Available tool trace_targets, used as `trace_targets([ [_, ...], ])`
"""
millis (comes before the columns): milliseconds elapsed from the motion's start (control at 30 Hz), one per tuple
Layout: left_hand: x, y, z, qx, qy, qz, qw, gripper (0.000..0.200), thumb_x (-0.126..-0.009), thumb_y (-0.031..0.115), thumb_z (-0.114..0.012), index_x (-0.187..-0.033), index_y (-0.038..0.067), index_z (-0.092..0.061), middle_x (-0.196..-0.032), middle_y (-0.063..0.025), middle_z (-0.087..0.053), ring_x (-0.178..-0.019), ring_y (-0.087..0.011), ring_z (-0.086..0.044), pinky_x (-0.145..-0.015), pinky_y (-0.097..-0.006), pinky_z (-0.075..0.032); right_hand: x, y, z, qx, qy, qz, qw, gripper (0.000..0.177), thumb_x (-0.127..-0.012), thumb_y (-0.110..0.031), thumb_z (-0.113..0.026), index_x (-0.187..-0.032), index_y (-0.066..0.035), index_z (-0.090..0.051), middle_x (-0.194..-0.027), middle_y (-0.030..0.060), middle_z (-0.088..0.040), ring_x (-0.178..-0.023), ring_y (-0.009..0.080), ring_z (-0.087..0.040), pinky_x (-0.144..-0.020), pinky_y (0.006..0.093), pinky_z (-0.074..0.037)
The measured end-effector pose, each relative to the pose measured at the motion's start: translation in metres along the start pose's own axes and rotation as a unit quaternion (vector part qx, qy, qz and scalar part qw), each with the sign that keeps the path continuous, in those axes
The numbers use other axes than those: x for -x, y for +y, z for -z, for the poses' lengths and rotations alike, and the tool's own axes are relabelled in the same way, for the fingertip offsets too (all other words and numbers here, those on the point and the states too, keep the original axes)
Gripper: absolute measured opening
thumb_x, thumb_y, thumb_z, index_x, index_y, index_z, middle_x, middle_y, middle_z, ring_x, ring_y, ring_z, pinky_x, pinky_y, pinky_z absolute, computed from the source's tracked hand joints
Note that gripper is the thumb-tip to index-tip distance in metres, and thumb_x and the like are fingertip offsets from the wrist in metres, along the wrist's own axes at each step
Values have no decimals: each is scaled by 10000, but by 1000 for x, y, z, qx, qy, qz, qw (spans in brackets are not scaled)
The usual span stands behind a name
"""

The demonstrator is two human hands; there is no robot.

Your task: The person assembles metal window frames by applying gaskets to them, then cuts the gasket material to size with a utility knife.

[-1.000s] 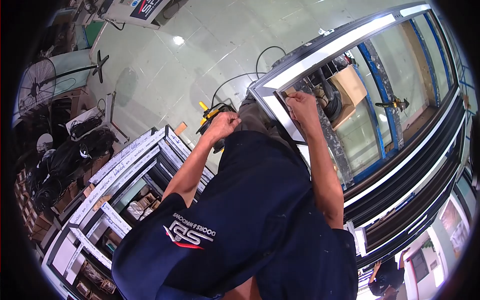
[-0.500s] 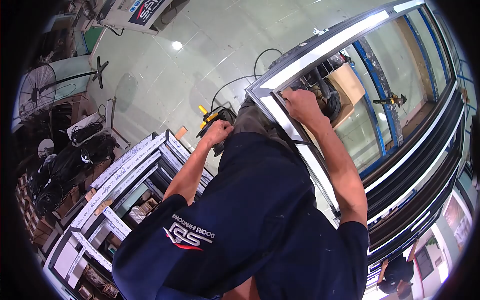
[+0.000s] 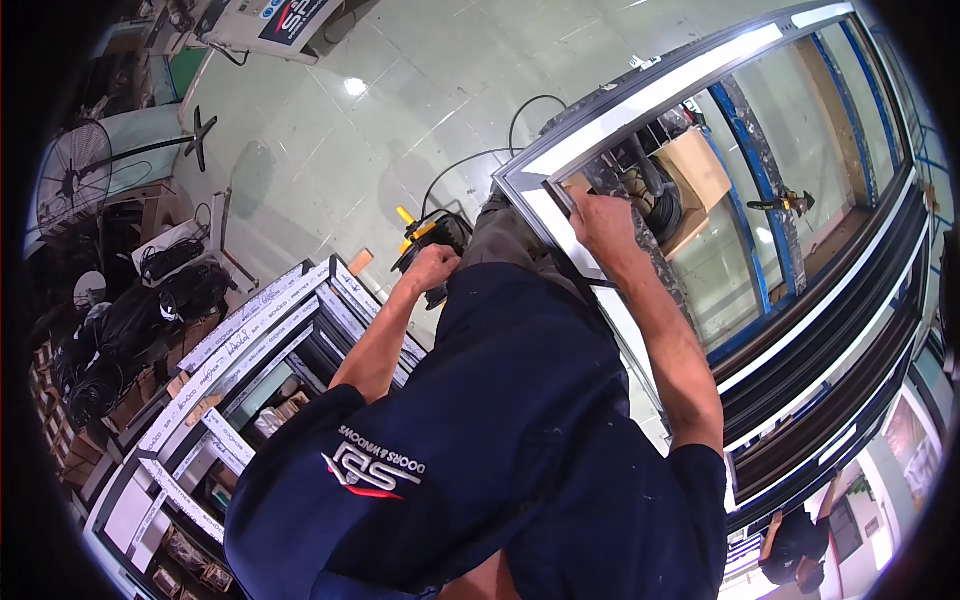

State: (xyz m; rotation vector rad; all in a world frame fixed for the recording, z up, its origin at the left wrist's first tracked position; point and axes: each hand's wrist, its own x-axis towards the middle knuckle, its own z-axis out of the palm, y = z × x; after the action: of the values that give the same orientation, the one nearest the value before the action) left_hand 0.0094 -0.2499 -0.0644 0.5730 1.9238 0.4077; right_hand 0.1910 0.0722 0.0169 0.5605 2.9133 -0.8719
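Observation:
A large rectangular window or door frame (image 3: 575,150) with white faces and dark edges lies on a blue-edged workbench (image 3: 745,130). My right hand (image 3: 603,225) is closed at the frame's inner edge, close to its near corner. Its fingertips press there, and whatever they pinch is hidden. Beside my thigh, my left hand (image 3: 433,268) is curled closed; I cannot see if anything is inside it. Just past that hand, a black and yellow cable reel (image 3: 418,235) stands on the floor.
Under the frame is a cardboard box (image 3: 700,175) beside coiled black hose. A yellow-black tool (image 3: 790,203) lies further right. Labelled frame profiles (image 3: 235,370) are stacked at left, near a fan (image 3: 75,185). Another person (image 3: 797,545) is at lower right.
My right hand has shifted slightly down and right along the frame's inner edge, its wrist turned a little. My left hand has moved slightly left. The frame has stayed put.

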Motion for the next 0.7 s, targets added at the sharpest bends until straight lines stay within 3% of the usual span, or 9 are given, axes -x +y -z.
trace_targets([
  [200, 3, -4, 1, 21, -9, 27, 999, 275, -891, 228, -629, -978, -16, -719, -849, -199, -714, -805, -298, -698, -762, -397, -530, 1, -3, 2, -47, 18, -7, 999, 142, -869, -136, -602, -986, -56, -596, -663, 191, -630, -680, 397, -660, -643, 521, -508],
  [400, 0, -9, -5, 9, -3, 2, 1000, 259, -897, 212, -621, -964, -19, -716, -807, -178, -701, -749, -268, -678, -729, -395, -525, -4, 2, 7, 15, -11, -1, 1000, 173, -874, -152, -601, -1028, -85, -645, -693, 202, -649, -705, 415, -660, -654, 528, -508],
  [500, 1, -10, -6, 34, -10, 11, 999, 252, -907, 201, -624, -966, -28, -713, -787, -163, -693, -744, -247, -676, -716, -393, -527, -3, -8, 2, -20, 27, -69, 997, 191, -858, -158, -608, -1015, -70, -673, -720, 226, -657, -722, 418, -666, -674, 521, -521],
  [600, 1, -22, -7, 89, -22, 31, 995, 247, -930, 193, -627, -966, -38, -707, -762, -138, -683, -717, -225, -674, -673, -374, -535, -12, -7, 2, -126, 92, -152, 976, 166, -827, -163, -618, -893, -22, -677, -762, 259, -666, -754, 421, -670, -708, 517, -531],
  [633, 3, -28, -8, 110, -27, 41, 993, 247, -940, 191, -627, -966, -41, -705, -753, -128, -679, -705, -217, -673, -655, -365, -538, -18, 1, 8, -130, 97, -172, 972, 201, -806, -136, -604, -869, 35, -689, -712, 245, -664, -663, 361, -691, -656, 458, -554],
  [700, 9, -36, -10, 132, -35, 58, 989, 263, -966, 222, -601, -949, -21, -699, -739, -73, -656, -669, -171, -638, -626, -325, -522, -26, 3, 30, -245, 23, -234, 941, 236, -802, -118, -595, -923, 49, -709, -657, 198, -649, -575, 291, -676, -592, 409, -547],
])
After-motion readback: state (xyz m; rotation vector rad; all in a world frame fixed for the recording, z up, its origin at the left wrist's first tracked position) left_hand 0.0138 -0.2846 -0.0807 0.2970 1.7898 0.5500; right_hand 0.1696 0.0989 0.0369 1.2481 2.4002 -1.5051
